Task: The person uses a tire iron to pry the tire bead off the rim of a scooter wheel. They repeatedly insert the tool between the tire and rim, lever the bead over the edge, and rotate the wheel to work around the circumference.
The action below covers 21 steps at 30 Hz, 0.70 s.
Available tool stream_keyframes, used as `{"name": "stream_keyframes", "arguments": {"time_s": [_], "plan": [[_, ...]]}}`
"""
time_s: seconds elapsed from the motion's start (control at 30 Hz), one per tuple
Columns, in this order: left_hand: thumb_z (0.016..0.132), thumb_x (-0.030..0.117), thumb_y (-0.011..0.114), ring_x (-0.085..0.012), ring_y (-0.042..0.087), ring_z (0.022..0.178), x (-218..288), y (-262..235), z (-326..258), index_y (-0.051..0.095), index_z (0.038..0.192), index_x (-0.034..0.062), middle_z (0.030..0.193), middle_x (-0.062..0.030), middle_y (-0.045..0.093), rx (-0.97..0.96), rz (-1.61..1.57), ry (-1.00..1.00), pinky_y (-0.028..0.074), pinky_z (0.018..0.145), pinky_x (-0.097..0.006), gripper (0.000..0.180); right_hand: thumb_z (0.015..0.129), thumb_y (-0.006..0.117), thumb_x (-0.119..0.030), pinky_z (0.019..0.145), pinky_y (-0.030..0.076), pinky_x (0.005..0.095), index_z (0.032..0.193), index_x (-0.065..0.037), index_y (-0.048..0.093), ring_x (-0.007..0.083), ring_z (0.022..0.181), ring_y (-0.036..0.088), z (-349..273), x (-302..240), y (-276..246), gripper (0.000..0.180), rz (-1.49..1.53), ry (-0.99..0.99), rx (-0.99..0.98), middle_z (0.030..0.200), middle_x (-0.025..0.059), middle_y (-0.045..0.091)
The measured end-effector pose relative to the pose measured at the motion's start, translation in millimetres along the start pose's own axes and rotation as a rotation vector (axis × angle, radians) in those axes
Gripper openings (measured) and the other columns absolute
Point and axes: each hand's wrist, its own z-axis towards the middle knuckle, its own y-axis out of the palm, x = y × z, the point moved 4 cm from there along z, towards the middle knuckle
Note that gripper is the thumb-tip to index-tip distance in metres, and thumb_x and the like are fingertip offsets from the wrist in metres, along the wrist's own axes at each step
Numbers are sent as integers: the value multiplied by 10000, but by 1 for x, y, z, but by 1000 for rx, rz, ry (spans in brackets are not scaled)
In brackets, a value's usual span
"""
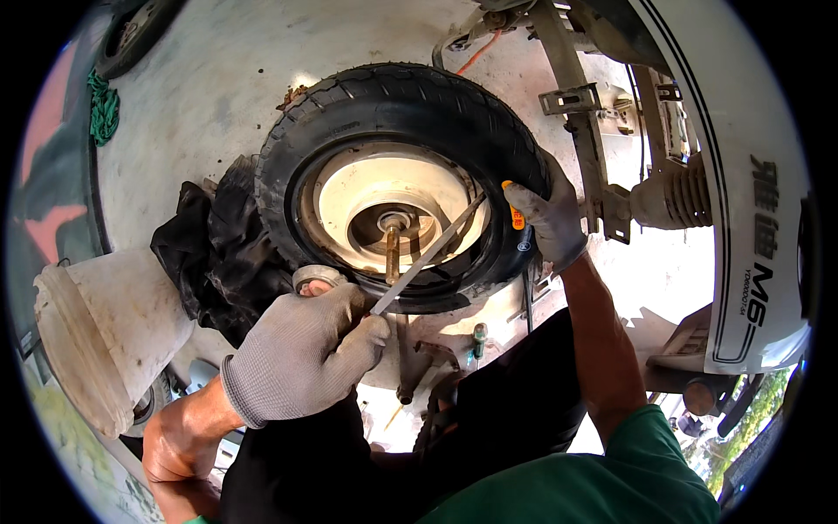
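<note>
A black tyre (384,100) sits around a cream wheel rim (349,170), with a brownish axle (393,249) sticking out of its hub. My left hand (301,349), in a grey knit glove, is closed around a long flat tyre lever (428,255). The lever slants across the wheel, its far tip at the rim's right edge beside the tyre. Near the left fingers shows a small round rimmed piece (316,278) I cannot identify. Also gloved, my right hand (557,218) grips the tyre's right side, thumb beside an orange label; its other fingers are mostly hidden.
Black cloth (218,249) lies left of the wheel, next to a dirty white bucket (131,306). To the right stand a metal vehicle frame (580,131) and a white body panel (751,288). A screwdriver (479,336) is below the wheel; another tyre (135,35) is far left.
</note>
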Motion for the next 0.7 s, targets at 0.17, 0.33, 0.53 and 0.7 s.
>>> {"name": "stream_keyframes", "arguments": {"time_s": [0.17,0.33,0.53,0.7], "plan": [[1070,205,561,-47,555,534,6,-12,7,689,1080,-57,669,0,609,-71,-169,-100,424,498,-216,292,852,852,-126,976,579,312,1445,82,480,149,1094,678,0,-11,7,730,-92,-3,40,1275,130,669],[990,135,584,-141,619,555,16,-25,25,687,1075,-62,676,-88,655,72,12,-152,499,554,-287,238,858,843,-127,975,578,310,1441,77,491,143,1096,676,-1,-7,-1,711,-139,-23,33,1275,125,673],[974,166,684,-361,721,711,-1,-4,37,701,981,-9,774,-182,693,206,481,49,571,656,-411,176,872,819,-117,971,579,304,1429,66,507,133,1070,683,-1,2,-4,664,-94,-10,23,1247,105,687],[962,107,670,-283,683,588,15,-18,-22,687,937,-17,675,-127,656,179,402,-40,520,570,-379,128,869,822,-127,966,579,304,1426,55,514,135,1066,684,-4,2,-12,662,-97,-32,44,1250,111,680]]}}
